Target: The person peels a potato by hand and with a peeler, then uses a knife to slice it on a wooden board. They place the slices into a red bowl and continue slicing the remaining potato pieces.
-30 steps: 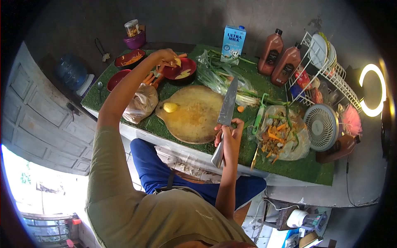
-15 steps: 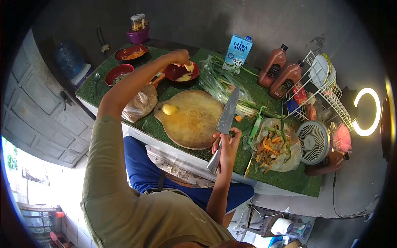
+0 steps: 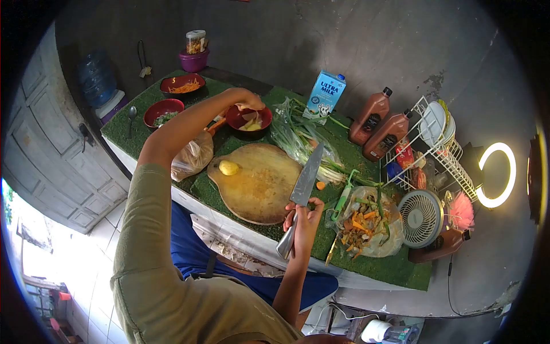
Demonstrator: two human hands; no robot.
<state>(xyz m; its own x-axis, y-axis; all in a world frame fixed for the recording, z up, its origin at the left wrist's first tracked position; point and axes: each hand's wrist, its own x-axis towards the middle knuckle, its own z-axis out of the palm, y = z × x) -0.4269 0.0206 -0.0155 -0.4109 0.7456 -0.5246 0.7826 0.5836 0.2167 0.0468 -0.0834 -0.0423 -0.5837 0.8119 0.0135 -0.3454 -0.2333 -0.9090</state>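
My left hand (image 3: pixel 247 101) is bent over the rim of a dark red bowl (image 3: pixel 264 127) with pale yellow potato pieces (image 3: pixel 252 123) in it. Its fingers point down into the bowl and are mostly hidden, so their grip does not show. In my right hand (image 3: pixel 305 221) is the handle of a large kitchen knife (image 3: pixel 308 175), blade pointing up and away from me, just beside the right edge of a round wooden cutting board (image 3: pixel 258 186). A peeled potato (image 3: pixel 228 167) lies at the board's left side.
Red bowls of shredded carrot (image 3: pixel 186 87) and chopped greens (image 3: pixel 166 117) stand at the left. Bagged spring onions (image 3: pixel 298 140), a milk carton (image 3: pixel 325 97), brown bottles (image 3: pixel 369 116), a dish rack (image 3: pixel 412 172), a green-handled peeler (image 3: pixel 342 198), vegetable scraps (image 3: pixel 366 223) and a fan (image 3: pixel 420 217) are at the right.
The potato pieces in my left hand have gone down into the bowl, the hand dipping lower over it. My right hand still holds the knife. The whole view has shifted slightly.
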